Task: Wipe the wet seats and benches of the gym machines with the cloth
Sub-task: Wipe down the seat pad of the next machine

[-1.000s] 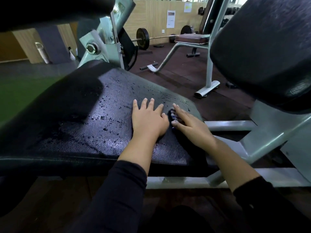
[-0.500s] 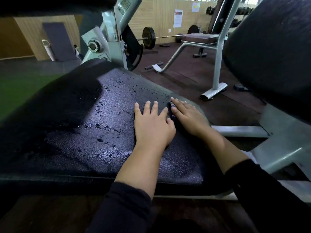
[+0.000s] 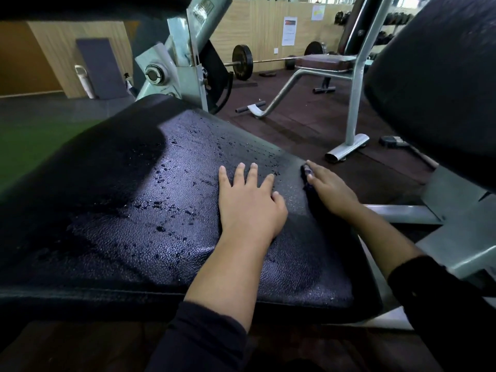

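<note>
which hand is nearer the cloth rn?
Right. The right hand rests on the dark cloth at the seat pad's right edge. The left hand lies flat on the wet pad, apart from the cloth, to its left.

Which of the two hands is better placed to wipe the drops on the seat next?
The right hand: it presses the dark cloth at the right edge of the wet pad. The left hand lies flat and bare on the pad.
</note>
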Demonstrator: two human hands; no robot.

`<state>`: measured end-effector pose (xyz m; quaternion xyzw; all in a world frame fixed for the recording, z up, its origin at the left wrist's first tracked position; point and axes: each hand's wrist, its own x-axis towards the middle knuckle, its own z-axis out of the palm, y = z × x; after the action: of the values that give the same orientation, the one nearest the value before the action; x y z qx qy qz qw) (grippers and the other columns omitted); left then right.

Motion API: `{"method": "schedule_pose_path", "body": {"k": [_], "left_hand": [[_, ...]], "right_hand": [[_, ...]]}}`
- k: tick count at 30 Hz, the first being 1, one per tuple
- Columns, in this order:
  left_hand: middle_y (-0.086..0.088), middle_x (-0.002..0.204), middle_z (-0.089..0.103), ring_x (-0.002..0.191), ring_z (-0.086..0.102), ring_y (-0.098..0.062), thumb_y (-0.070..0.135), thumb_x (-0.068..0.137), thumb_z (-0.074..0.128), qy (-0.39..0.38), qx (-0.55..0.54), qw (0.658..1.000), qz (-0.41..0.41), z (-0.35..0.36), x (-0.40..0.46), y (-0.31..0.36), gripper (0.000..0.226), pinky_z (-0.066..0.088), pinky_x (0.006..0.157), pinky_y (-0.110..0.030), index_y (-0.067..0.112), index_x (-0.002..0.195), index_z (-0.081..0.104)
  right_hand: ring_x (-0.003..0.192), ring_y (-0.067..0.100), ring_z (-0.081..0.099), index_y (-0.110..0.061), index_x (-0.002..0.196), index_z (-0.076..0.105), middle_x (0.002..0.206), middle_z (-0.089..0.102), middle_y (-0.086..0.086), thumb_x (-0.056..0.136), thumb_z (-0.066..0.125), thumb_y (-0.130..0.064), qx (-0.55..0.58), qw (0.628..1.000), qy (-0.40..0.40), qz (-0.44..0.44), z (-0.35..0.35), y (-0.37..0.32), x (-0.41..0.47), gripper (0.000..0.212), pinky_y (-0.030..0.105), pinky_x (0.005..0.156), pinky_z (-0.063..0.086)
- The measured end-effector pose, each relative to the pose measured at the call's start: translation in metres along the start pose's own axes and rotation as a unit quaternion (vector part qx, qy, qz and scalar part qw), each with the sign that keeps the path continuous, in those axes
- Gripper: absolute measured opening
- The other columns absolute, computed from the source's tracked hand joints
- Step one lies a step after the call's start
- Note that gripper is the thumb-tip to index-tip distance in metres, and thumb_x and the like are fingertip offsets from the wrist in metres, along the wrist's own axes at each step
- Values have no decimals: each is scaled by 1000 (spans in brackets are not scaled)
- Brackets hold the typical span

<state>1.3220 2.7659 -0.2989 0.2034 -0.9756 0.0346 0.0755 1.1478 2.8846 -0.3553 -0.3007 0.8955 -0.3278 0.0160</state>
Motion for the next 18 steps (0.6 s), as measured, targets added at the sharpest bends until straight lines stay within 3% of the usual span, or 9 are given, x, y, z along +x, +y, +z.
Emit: {"method": "schedule_pose_path", "body": {"k": [4,8,13,18], "left_hand": [[0,162,3,149,-2,-23,43,100,15,-1,5,1000,-3,1,1,2,54,-8,116,-55,34,153,15],[0,162,4,149,-2,-23,43,100,17,2,9,1000,-5,1,1,2,53,-8,116,-55,34,152,17],[0,162,3,149,-3,-23,43,100,16,-4,4,1000,-6,0,1,2,54,-8,116,-55,34,153,16],[-1,162,3,149,-2,-24,43,100,15,-4,4,1000,-3,2,2,1,54,-7,116,-55,34,153,16]], "right_hand": [[143,13,21,-35,147,27,155,28,-2,101,32,-36,-66,998,-7,-22,4,-22,-21,46,30,116,14],[142,9,21,-38,145,31,154,29,-6,102,30,-35,-63,997,-17,-50,9,-38,15,43,27,113,14],[136,16,35,-42,139,39,148,41,-4,97,34,-43,38,998,-30,30,4,6,63,43,37,115,23],[134,13,38,-29,140,43,142,44,-2,97,41,-31,171,983,-1,68,-1,34,18,44,39,116,23]]}}
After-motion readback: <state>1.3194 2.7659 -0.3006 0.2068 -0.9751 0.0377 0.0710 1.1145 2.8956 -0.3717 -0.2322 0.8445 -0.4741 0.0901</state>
